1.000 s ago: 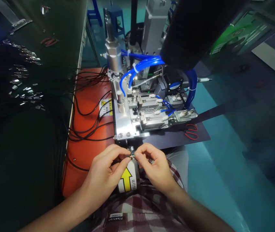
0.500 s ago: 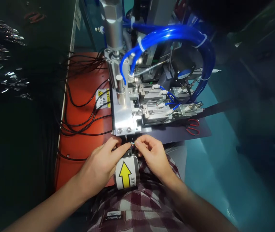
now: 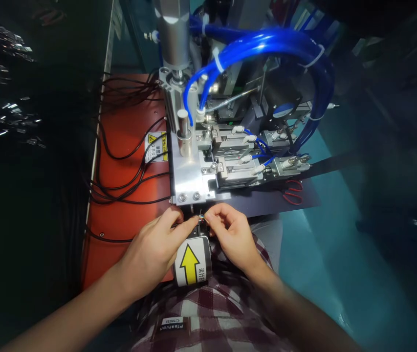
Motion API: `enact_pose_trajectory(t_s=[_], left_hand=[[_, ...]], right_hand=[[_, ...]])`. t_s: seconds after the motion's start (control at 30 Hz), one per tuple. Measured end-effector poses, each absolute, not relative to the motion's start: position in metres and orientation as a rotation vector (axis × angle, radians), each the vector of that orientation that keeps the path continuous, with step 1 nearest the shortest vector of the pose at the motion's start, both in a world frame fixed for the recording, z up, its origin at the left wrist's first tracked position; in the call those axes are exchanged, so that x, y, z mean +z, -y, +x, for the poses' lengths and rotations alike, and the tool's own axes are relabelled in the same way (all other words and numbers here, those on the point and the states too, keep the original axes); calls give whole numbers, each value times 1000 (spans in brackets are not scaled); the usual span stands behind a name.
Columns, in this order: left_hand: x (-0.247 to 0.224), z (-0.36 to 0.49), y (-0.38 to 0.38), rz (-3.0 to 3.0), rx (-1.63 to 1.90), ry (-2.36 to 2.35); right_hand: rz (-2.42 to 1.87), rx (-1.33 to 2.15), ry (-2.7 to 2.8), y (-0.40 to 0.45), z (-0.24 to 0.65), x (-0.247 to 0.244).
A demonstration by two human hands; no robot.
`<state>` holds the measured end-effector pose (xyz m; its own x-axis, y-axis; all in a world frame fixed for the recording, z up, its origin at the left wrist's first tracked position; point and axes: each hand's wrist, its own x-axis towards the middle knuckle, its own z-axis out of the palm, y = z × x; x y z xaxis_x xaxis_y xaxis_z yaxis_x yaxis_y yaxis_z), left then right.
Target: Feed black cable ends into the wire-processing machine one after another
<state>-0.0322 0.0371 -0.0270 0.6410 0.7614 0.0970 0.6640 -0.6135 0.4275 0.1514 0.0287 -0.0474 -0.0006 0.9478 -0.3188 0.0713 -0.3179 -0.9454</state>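
Just in front of the machine's metal plate [image 3: 189, 183], my two hands meet at a small part with thin coloured strands [image 3: 201, 218], too small to name. My left hand [image 3: 153, 244] is closed, its thumb tip pressed against the part's left side and the other fingers curled near the plate's edge. From the right, my right hand [image 3: 232, 237] pinches the part between thumb and forefinger. Below the fingertips sits a rounded housing [image 3: 203, 249] with a yellow arrow label. Fingers hide much of the part.
A loop of blue air tubes [image 3: 267, 41] arches over the pneumatic cylinders [image 3: 235, 171]. Black cables [image 3: 120, 188] cross the orange board [image 3: 127, 146] on the left. Scissors with red handles [image 3: 293, 192] lie to the right. A tall metal cylinder [image 3: 173, 39] rises at the back.
My view has shifted slightly, so the machine's upper part looks a little higher and larger. Both hands stay at the small part with almost no visible movement.
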Motion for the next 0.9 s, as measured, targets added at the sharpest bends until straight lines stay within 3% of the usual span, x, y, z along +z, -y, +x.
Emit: enact_pose_trajectory(t_s=[0.9], left_hand=[[-29,-31,-36,2548,445,-1118]], right_hand=[[-1485,1414,1097,-28,150,-49]])
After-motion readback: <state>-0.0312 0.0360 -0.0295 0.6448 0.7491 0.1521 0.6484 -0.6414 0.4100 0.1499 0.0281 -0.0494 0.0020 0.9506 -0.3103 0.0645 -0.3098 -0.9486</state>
